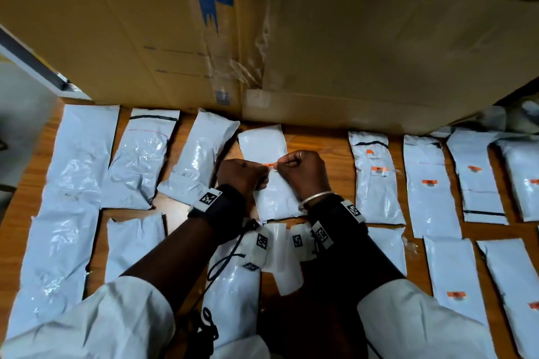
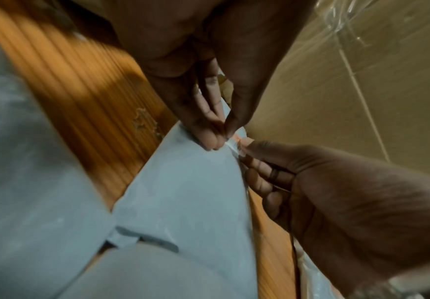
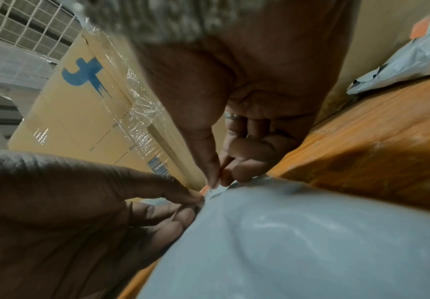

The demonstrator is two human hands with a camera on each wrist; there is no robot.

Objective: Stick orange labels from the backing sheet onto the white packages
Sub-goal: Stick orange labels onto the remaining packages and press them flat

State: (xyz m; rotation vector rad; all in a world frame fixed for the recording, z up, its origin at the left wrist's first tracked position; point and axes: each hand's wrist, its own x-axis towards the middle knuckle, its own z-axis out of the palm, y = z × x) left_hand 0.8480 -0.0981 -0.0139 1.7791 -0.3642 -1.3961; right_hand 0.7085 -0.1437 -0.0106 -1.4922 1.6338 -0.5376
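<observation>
Cardboard box (image 1: pixel 262 32): stands at the far edge of the bench (image 1: pixel 320 137), behind the rows of packages.
White packages (image 1: pixel 73 172): thin plastic mailers laid flat in rows; those on the right already carry orange labels, those on the left are bare. They look light, soft and slick, so likely to crease or slide unless pressed flat.
Centre package (image 1: pixel 264 143): lies directly under both hands, unlabelled so far.
Backing strips (image 1: pixel 284 268): pale pieces lying near the person's wrists, apparently spent.
Left hand (image 1: pixel 240 175): fingers curled, thumb and fingertips pinching the left end of the orange label.
Right hand (image 1: pixel 302 170): likewise curled, pinching the right end; whether it holds label or backing cannot be told.
Orange label (image 1: pixel 271 166): small, thin and floppy, stretched between the two hands just above the centre package. Its sticky face would cling to skin, so the best hold is by the very edges.
</observation>
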